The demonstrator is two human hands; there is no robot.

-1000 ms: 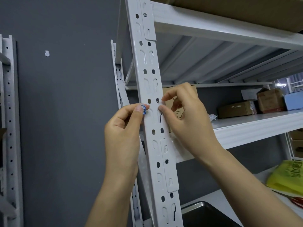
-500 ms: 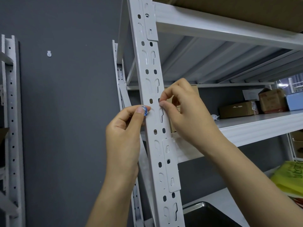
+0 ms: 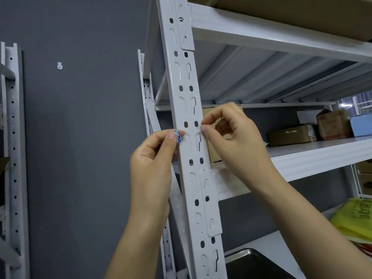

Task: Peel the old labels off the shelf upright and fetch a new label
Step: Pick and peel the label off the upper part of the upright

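Left hand (image 3: 151,168), at 9 o'clock of the white shelf upright (image 3: 193,150): its grip pinched a crumpled blue-and-white label scrap (image 3: 178,136) between thumb and forefinger at the upright's left edge. Right hand (image 3: 237,141), at 3 o'clock: its grip pinched a thin white label remnant (image 3: 199,126) on the right edge.

A dark grey wall (image 3: 80,158) bears a small white hook (image 3: 59,66), with a white rack (image 3: 12,137) at left.

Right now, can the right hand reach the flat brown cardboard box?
Probably yes: nothing bulky stands between the right hand and the flat brown cardboard box, though its fingers pinch a label scrap.
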